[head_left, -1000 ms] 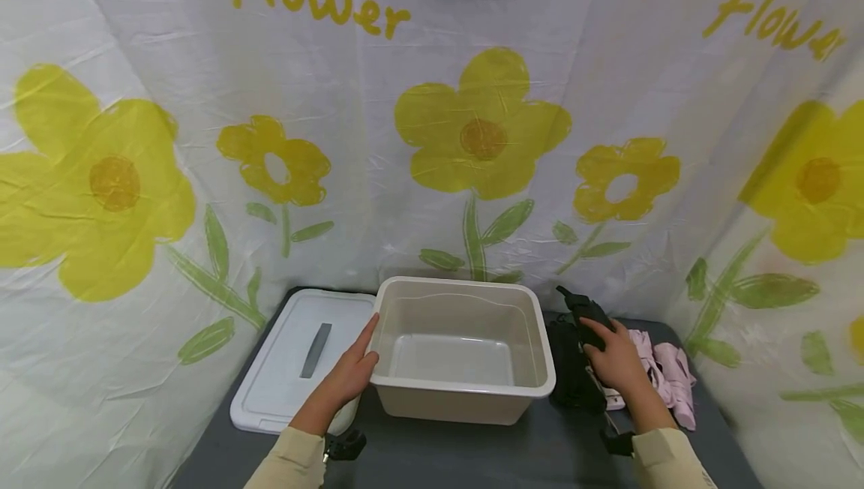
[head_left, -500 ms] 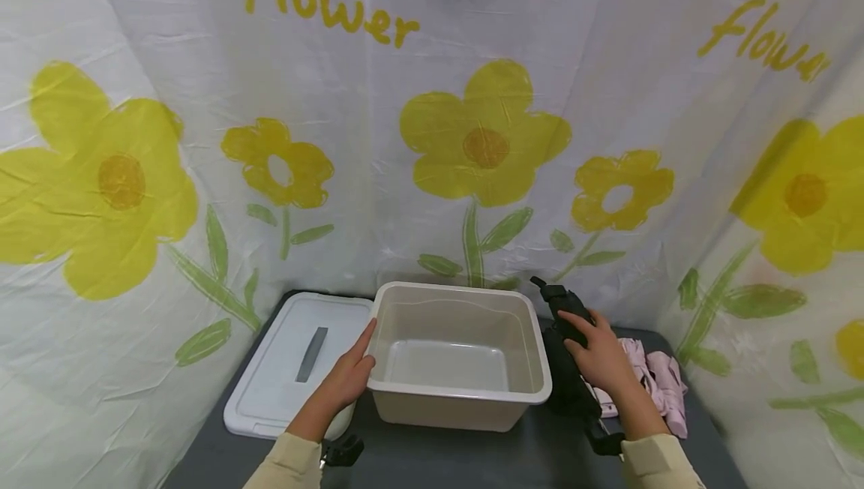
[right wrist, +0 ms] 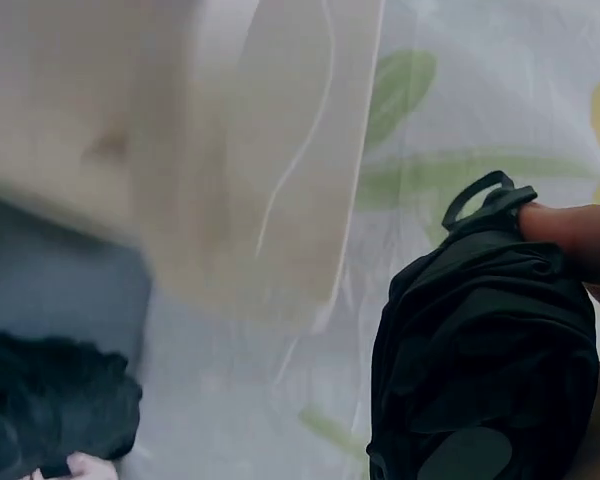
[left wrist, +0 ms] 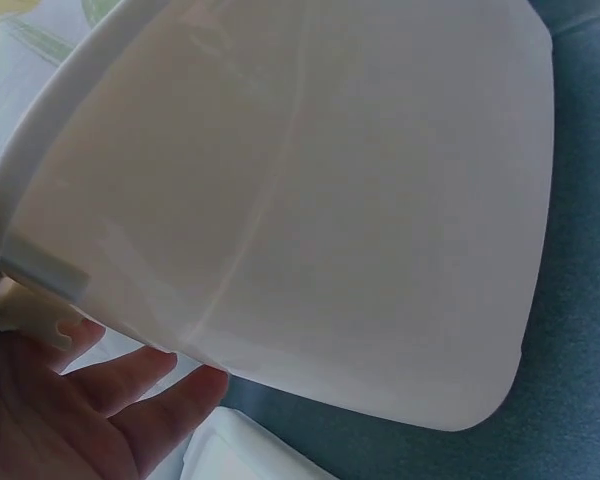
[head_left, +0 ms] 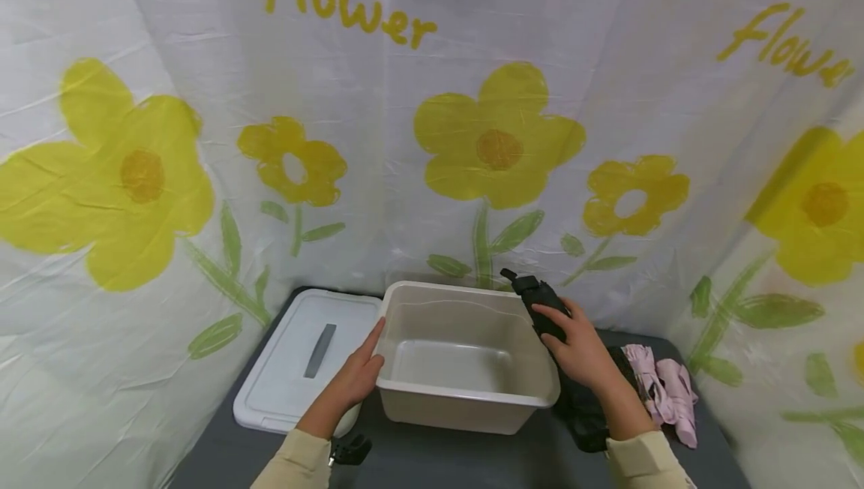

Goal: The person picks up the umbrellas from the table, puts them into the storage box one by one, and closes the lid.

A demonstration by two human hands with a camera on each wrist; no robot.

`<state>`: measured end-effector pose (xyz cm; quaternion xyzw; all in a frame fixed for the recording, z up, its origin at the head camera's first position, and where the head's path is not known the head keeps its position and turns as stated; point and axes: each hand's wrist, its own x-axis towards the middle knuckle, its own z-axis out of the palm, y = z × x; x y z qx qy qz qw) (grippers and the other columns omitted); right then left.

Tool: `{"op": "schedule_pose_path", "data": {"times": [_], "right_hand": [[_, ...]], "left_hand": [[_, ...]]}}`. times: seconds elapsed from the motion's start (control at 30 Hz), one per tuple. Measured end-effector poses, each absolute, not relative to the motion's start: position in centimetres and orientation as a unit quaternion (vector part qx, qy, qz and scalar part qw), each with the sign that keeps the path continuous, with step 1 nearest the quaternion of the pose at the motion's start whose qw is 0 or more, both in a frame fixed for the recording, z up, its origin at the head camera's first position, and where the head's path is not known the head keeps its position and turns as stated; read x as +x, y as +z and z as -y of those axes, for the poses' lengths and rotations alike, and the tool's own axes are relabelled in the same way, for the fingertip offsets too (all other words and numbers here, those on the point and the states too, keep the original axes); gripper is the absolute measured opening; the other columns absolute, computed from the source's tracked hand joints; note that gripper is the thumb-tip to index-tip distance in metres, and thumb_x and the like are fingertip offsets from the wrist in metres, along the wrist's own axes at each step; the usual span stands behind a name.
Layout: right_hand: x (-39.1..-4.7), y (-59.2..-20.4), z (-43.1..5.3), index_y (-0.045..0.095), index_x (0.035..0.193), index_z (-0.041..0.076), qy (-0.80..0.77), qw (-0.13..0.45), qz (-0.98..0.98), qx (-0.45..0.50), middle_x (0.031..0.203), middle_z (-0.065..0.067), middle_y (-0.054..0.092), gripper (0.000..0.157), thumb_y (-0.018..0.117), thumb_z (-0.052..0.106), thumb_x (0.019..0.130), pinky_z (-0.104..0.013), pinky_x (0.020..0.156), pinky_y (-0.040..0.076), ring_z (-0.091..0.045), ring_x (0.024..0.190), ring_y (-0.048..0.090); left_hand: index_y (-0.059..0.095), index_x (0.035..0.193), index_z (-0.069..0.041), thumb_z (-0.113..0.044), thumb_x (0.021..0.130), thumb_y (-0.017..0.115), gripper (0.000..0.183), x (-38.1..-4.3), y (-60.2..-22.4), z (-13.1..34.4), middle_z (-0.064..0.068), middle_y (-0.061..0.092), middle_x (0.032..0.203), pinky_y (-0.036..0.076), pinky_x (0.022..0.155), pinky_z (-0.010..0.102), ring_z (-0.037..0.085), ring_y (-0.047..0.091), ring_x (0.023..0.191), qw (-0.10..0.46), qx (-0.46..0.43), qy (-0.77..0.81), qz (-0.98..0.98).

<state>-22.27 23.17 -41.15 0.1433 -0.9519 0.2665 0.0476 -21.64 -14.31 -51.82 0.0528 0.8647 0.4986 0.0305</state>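
Observation:
A beige plastic storage bin stands mid-table, its inside bare in the head view. My left hand holds its left rim; the left wrist view shows fingers against the outer wall beneath the rim. My right hand grips a black folded umbrella over the bin's back right corner, strap end pointing up and left. In the right wrist view, loose gathered fabric of the umbrella shows, with the thumb near its small loop.
A white lid with a grey handle lies left of the bin. On the right are two pink rolled bundles and a dark bundle. A flower-printed curtain rises close behind the grey table.
My right hand has lifted the black umbrella from the table's right side and carried it left, over the bin's right rim. The left hand has stayed on the left rim.

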Motion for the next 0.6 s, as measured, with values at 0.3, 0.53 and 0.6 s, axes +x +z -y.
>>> {"op": "schedule_pose_path", "data": {"times": [0.3, 0.53, 0.6], "right_hand": [[-22.7, -41.1, -20.0, 0.051, 0.142, 0.020, 0.264, 0.006, 0.945, 0.193, 0.155, -0.029, 0.022, 0.049, 0.058, 0.013, 0.094, -0.069, 0.098, 0.035, -0.054, 0.137, 0.030], [-23.5, -41.0, -17.8, 0.052, 0.141, 0.022, 0.252, -0.038, 0.939, 0.232, 0.155, -0.024, 0.025, 0.047, 0.058, 0.014, 0.094, -0.064, 0.099, 0.039, -0.048, 0.136, 0.036], [-24.0, -41.1, -17.3, 0.052, 0.140, 0.022, 0.255, -0.054, 0.936, 0.239, 0.155, -0.024, 0.025, 0.047, 0.058, 0.014, 0.094, -0.063, 0.099, 0.039, -0.048, 0.136, 0.036]], "left_hand": [[0.014, 0.157, -0.021, -0.006, 0.096, 0.034, 0.067, -21.7, -52.1, 14.3, 0.016, 0.021, 0.160, 0.027, 0.112, 0.059, 0.038, 0.026, 0.145, 0.024, 0.059, 0.499, -0.864], [0.014, 0.157, -0.021, -0.006, 0.094, 0.035, 0.068, -21.7, -52.1, 14.3, 0.017, 0.022, 0.160, 0.028, 0.112, 0.058, 0.038, 0.029, 0.144, 0.026, 0.053, 0.492, -0.868], [0.014, 0.157, -0.021, -0.006, 0.094, 0.036, 0.069, -21.8, -52.0, 14.3, 0.017, 0.023, 0.160, 0.029, 0.111, 0.058, 0.038, 0.030, 0.143, 0.027, 0.049, 0.495, -0.867]]}}
